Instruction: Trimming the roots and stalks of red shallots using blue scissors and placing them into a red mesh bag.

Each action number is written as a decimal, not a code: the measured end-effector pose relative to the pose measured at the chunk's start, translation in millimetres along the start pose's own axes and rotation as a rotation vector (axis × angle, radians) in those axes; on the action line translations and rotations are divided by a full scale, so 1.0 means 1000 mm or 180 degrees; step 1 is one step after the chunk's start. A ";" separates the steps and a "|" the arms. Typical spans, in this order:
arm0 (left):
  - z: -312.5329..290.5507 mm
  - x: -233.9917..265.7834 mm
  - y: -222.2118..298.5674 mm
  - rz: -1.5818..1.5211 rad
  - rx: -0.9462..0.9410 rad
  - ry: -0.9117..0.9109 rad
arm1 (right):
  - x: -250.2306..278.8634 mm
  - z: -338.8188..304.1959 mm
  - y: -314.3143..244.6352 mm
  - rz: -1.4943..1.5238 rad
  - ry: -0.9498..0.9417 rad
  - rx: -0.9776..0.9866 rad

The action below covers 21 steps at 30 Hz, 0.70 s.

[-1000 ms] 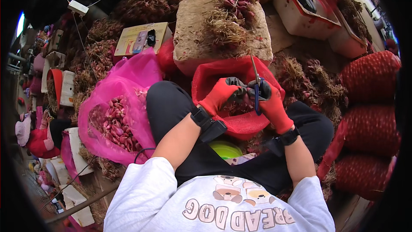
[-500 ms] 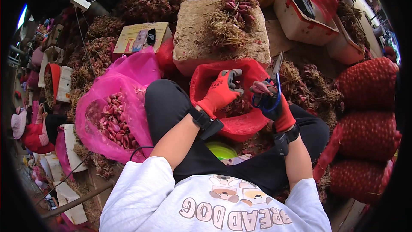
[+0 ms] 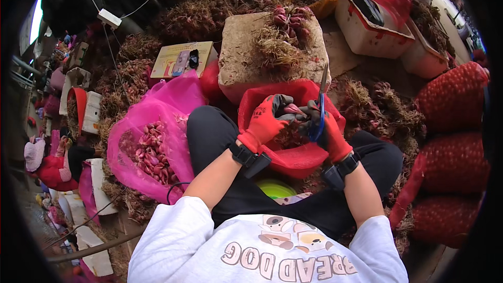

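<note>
My two hands meet over a red mesh bag [image 3: 293, 161] in my lap, both in red gloves with grey fingers. A pinkish shallot [image 3: 293, 109] lies between their fingertips; my left hand [image 3: 268, 119] is closed on its left end. Scissors [image 3: 321, 109] with blue handles are gripped in my right hand [image 3: 329, 135], their blades pointing up and away from me. The right fingertips also touch the shallot. Beside my left knee, a pink mesh bag [image 3: 123, 160] holds loose, trimmed shallots [image 3: 153, 152].
Ahead stands a worn foam block [image 3: 236, 47] with a bunch of dried-stem shallots [image 3: 285, 39]. Stemmed shallots [image 3: 385, 107] are heaped at the right, before stacked full red sacks [image 3: 453, 162]. A foam box [image 3: 367, 31] sits far right. Another person [image 3: 52, 165] sits at left.
My hands have come together, the right moving left with the scissors. The shallot that was in my right hand is now between both hands. The whole view has shifted slightly.
</note>
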<state>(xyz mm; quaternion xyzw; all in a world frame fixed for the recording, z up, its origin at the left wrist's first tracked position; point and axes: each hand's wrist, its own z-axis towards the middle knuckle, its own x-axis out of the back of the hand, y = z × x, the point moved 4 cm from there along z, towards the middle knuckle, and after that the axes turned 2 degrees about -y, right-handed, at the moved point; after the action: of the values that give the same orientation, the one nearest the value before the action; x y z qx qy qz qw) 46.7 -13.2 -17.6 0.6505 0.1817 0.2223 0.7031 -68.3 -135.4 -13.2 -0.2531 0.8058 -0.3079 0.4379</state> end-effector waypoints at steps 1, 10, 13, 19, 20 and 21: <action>0.000 -0.002 0.005 -0.0084 0.0029 -0.0080 | 0.005 0.006 0.000 0.0148 -0.0661 0.0015; -0.023 -0.010 0.024 -0.0866 0.0496 -0.0052 | 0.003 -0.010 -0.017 -0.1538 -0.0477 0.1214; -0.024 -0.008 0.038 0.1594 -0.0743 -0.0121 | -0.004 -0.016 -0.018 -0.1810 -0.0576 0.1411; -0.024 -0.025 0.053 0.2796 -0.0740 -0.0027 | -0.006 -0.026 -0.024 -0.1646 -0.0876 0.1412; -0.023 -0.018 0.038 0.1837 -0.0055 -0.0115 | -0.006 -0.027 -0.027 -0.1629 -0.0925 0.1350; -0.024 -0.007 0.017 0.0868 0.0613 -0.0183 | -0.008 -0.031 -0.032 -0.1334 -0.0962 0.1298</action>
<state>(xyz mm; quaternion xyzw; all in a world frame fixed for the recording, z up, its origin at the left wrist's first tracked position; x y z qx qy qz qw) 26.6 3.5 -3.2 0.7396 0.0920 0.2785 0.6058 -86.2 -143.3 27.3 -0.3634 0.5839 -0.5053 0.5212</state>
